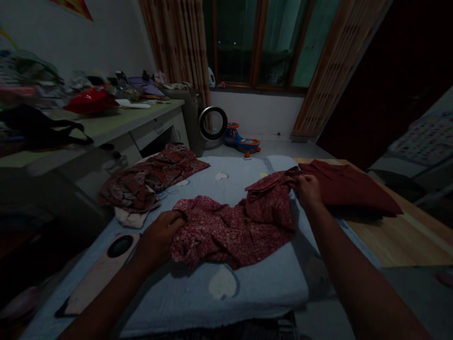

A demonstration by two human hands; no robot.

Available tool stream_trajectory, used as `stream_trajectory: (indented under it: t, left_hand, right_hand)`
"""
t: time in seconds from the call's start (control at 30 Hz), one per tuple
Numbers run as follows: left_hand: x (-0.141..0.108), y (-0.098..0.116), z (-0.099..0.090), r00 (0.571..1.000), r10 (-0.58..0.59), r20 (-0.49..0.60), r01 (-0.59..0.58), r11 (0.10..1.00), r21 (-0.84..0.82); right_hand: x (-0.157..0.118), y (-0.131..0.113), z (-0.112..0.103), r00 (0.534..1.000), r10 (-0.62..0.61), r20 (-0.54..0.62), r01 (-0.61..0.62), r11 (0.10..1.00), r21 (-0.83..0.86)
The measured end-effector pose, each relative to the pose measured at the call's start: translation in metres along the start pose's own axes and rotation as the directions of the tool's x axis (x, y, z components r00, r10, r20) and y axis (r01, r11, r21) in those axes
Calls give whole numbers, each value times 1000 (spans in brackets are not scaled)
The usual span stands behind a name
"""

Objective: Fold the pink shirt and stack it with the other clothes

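A red patterned garment (233, 231) lies crumpled across the light blue cloth with heart shapes (247, 288). At its left end, my left hand (159, 236) is closed on the fabric, with some fingertips hidden by the cloth. My right hand (308, 189) pinches the garment's upper right corner and holds it slightly raised. Just beyond my right hand, a folded dark red garment (350, 186) rests on a wooden board. Further off on the left is another patterned garment (141, 182), bunched up.
A pinkish flat object with a dark round lens-like disc (120, 245) lies beside my left forearm. The wooden surface (406, 236) extends at right. Along the left runs a cluttered counter (141, 115), with a washing machine door (213, 123) open behind it. A ride-on toy (240, 139) stands below the window.
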State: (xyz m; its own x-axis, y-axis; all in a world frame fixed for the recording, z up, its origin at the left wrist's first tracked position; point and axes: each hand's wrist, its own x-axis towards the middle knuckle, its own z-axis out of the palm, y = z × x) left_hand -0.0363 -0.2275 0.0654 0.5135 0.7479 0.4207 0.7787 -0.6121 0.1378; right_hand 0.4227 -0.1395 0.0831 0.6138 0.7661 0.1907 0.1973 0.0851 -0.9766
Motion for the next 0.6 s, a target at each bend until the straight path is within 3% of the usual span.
stream_trajectory:
  t: [0.03, 0.1, 0.17, 0.2, 0.23, 0.27, 0.3, 0.33, 0.4, 0.47, 0.53, 0.6]
  left_hand:
    - [-5, -10, 1, 1000, -24, 12, 24, 1000, 13]
    - [-15, -26, 6, 994, -61, 88, 58, 998, 37]
    - [-24, -34, 11, 964, -128, 234, 114, 991, 72]
    - [-27, -35, 12, 931, -172, 322, 150, 985, 91]
    - [-29, -33, 11, 889, -210, 408, 184, 977, 103]
    - [-29, -30, 9, 848, -227, 478, 203, 974, 101]
    - [-26, -24, 6, 824, -217, 524, 206, 975, 80]
    - [-21, -17, 3, 821, -188, 539, 194, 980, 46]
    - [-7, -2, 1, 872, -111, 476, 146, 989, -37]
    - [11, 13, 7, 928, -85, 363, 124, 989, -85]
    - [30, 24, 23, 949, -78, 306, 129, 980, -148]
    - [48, 30, 43, 960, -56, 273, 119, 968, -220]
  right_hand:
    - [6, 0, 0, 1000, 4, -26, -4, 1000, -27]
    - [2, 1, 4, 992, -122, -24, 114, 971, -212]
    - [-19, 3, 17, 940, -316, 125, 340, 859, -383]
    - [-34, 5, 25, 882, -385, 272, 467, 790, -397]
    - [-50, 6, 35, 794, -400, 458, 575, 739, -352]
    - [-67, 7, 45, 683, -381, 624, 647, 711, -274]
    - [-83, 9, 54, 539, -346, 768, 699, 693, -178]
    - [-97, 10, 63, 424, -323, 846, 735, 669, -113]
    - [-118, 11, 77, 303, -250, 920, 781, 619, -88]
    - [-127, 11, 87, 281, -157, 947, 811, 566, -147]
    - [-126, 10, 92, 291, -99, 951, 826, 527, -198]
    - [-121, 7, 94, 288, -118, 950, 834, 519, -188]
